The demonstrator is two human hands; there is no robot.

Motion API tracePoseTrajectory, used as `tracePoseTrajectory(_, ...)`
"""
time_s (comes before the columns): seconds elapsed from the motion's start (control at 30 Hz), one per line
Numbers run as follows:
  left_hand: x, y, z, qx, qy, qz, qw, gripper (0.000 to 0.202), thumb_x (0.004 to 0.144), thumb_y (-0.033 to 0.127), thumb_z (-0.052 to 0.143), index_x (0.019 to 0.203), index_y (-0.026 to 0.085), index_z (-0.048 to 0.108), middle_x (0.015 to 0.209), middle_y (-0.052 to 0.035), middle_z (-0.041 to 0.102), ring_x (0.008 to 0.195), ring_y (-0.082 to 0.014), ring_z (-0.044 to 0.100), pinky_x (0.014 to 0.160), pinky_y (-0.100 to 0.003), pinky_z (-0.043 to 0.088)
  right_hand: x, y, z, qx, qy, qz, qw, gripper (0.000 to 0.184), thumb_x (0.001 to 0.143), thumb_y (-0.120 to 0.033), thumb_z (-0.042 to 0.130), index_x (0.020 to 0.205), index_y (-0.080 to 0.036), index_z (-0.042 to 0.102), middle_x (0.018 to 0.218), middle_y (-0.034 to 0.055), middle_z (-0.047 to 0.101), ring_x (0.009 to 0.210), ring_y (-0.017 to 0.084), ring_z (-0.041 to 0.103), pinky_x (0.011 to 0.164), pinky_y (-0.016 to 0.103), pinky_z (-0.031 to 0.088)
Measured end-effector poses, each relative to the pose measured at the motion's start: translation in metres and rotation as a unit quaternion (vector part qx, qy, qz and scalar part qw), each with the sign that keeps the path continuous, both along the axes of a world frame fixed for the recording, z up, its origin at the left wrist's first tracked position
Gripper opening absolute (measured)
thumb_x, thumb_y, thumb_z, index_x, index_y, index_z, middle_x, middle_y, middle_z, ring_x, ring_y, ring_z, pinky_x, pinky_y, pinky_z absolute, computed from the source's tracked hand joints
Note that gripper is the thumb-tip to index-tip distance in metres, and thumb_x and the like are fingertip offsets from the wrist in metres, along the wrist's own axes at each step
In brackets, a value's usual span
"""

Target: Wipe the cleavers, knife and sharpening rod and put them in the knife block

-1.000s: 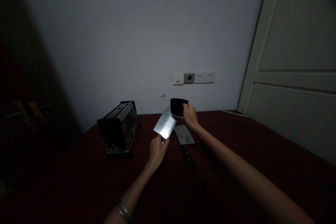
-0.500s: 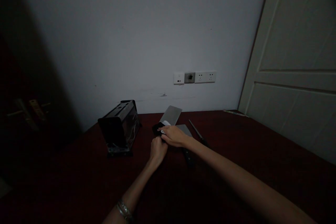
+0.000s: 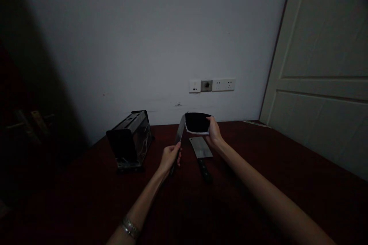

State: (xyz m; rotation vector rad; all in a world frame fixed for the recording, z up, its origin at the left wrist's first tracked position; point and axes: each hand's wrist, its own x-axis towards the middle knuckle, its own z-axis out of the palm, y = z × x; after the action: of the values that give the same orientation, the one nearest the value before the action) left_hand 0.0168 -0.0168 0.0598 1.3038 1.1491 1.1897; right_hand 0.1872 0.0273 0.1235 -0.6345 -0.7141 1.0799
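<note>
Left hand (image 3: 170, 157) is clenched round the knife (image 3: 181, 128), fingers curled about the dark handle, thumb up near the foot of the blade, and that blade is turned almost edge-on to us, pointing at one o'clock! Over to the right hand (image 3: 214, 132): it's got the cloth (image 3: 197, 122) gripped at its right end, black face toward us, a white edge running along the bottom. The cloth is held up, spread out, at three o'clock from the knife, its left side right by the tip; touching or just beside, no telling from this angle. Down at five from the blade lies the cleaver (image 3: 201, 147), flat on the table (image 3: 276, 157), silver blade aimed at eleven, black riveted handle back toward five. At ten o'clock from the left hand stands the rack (image 3: 129, 141), black at its near end, shiny along the side. A bracelet (image 3: 130, 227) gleams at seven on the left wrist. Up at one from the cloth, a row of outlets (image 3: 212, 85) on the pale wall (image 3: 158, 46); out at two from the right hand, a panelled door (image 3: 322, 65), dimly lit.
</note>
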Motion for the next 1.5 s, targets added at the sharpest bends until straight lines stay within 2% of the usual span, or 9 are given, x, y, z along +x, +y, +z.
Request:
tracePoseTrajectory(0.23,-0.009,0.002,0.007,0.02,-0.019,-0.069,0.997,0.037,0.054,0.019,0.069,0.087,0.011,0.055,0.06,0.0055,0.05,0.039,-0.004,0.044,0.039,-0.019,0.041,0.002,-0.015,-0.004,-0.067,0.028,0.007,0.997,0.016,0.073,-0.024,0.043,0.072,-0.017,0.057,0.053,-0.0036,0.061,0.054,0.015,0.059,0.048,0.023,0.048)
tracePoseTrajectory(0.57,-0.019,0.011,-0.002,0.056,0.091,-0.051,0.993,0.026,0.072,0.029,0.049,0.094,0.015,0.049,0.054,0.0076,0.043,0.038,-0.0062,0.041,0.034,-0.017,0.034,0.01,-0.017,-0.007,-0.077,0.031,-0.02,0.996,0.015,0.072,-0.023,0.044,0.07,-0.018,0.058,0.052,-0.0034,0.062,0.057,0.015,0.062,0.051,0.022,0.05)
tracePoseTrajectory(0.8,-0.022,0.009,0.006,0.128,0.212,0.084,0.965,0.012,0.072,0.027,0.052,0.075,0.016,0.052,0.054,0.0024,0.051,0.045,-0.0097,0.048,0.044,-0.019,0.035,0.014,-0.019,-0.01,-0.075,0.032,-0.029,0.996,0.017,0.073,-0.023,0.045,0.075,-0.017,0.061,0.055,-0.0038,0.064,0.057,0.014,0.062,0.051,0.021,0.051)
tracePoseTrajectory(0.93,-0.024,0.009,0.006,0.105,0.189,0.127,0.968,0.025,0.064,0.03,0.063,0.078,0.018,0.047,0.051,0.0056,0.05,0.038,-0.0082,0.045,0.039,-0.018,0.032,0.016,-0.022,-0.012,-0.081,0.041,-0.038,0.995,0.016,0.074,-0.024,0.045,0.074,-0.017,0.06,0.055,-0.004,0.064,0.054,0.013,0.061,0.051,0.022,0.051)
tracePoseTrajectory(1.13,-0.025,0.011,0.005,0.104,0.08,0.007,0.991,0.032,0.07,0.046,0.057,0.074,0.017,0.043,0.053,0.0042,0.053,0.031,-0.0067,0.041,0.029,-0.018,0.032,0.016,-0.029,-0.011,-0.079,0.052,-0.041,0.995,0.014,0.064,-0.021,0.063,0.077,-0.016,0.061,0.065,-0.0009,0.068,0.055,0.015,0.062,0.054,0.026,0.053)
tracePoseTrajectory(1.23,-0.023,0.007,0.009,0.104,0.045,-0.037,0.993,0.038,0.073,0.053,0.05,0.076,0.016,0.046,0.058,0.0025,0.055,0.031,-0.0062,0.043,0.028,-0.019,0.036,0.013,-0.031,-0.012,-0.044,-0.025,-0.104,0.993,0.02,0.063,-0.022,0.066,0.081,-0.014,0.062,0.074,0.0027,0.07,0.064,0.017,0.064,0.063,0.03,0.053)
tracePoseTrajectory(1.3,-0.019,0.003,0.012,0.096,0.021,-0.047,0.994,0.04,0.074,0.055,0.047,0.081,0.016,0.047,0.059,0.004,0.054,0.029,-0.0053,0.042,0.027,-0.019,0.036,0.011,-0.034,-0.014,0.015,-0.141,-0.169,0.975,0.021,0.069,-0.029,0.063,0.083,-0.013,0.062,0.08,0.0054,0.07,0.073,0.019,0.064,0.071,0.032,0.052)
tracePoseTrajectory(1.37,-0.016,0.0,0.013,0.089,-0.002,-0.053,0.995,0.041,0.074,0.056,0.047,0.085,0.017,0.047,0.058,0.006,0.051,0.027,-0.0045,0.039,0.027,-0.018,0.035,0.006,-0.037,-0.016,0.109,-0.287,-0.2,0.931,0.024,0.076,-0.03,0.055,0.092,-0.013,0.062,0.089,0.0075,0.069,0.083,0.02,0.064,0.078,0.033,0.049)
tracePoseTrajectory(1.5,-0.011,-0.005,0.014,0.08,-0.017,-0.029,0.996,0.045,0.075,0.061,0.04,0.073,0.016,0.047,0.049,0.0064,0.046,0.025,-0.0054,0.037,0.023,-0.018,0.03,-0.009,-0.044,-0.026,0.295,-0.514,-0.118,0.797,0.037,0.08,-0.014,0.047,0.116,-0.018,0.051,0.117,0.0093,0.059,0.109,0.019,0.054,0.093,0.035,0.042)
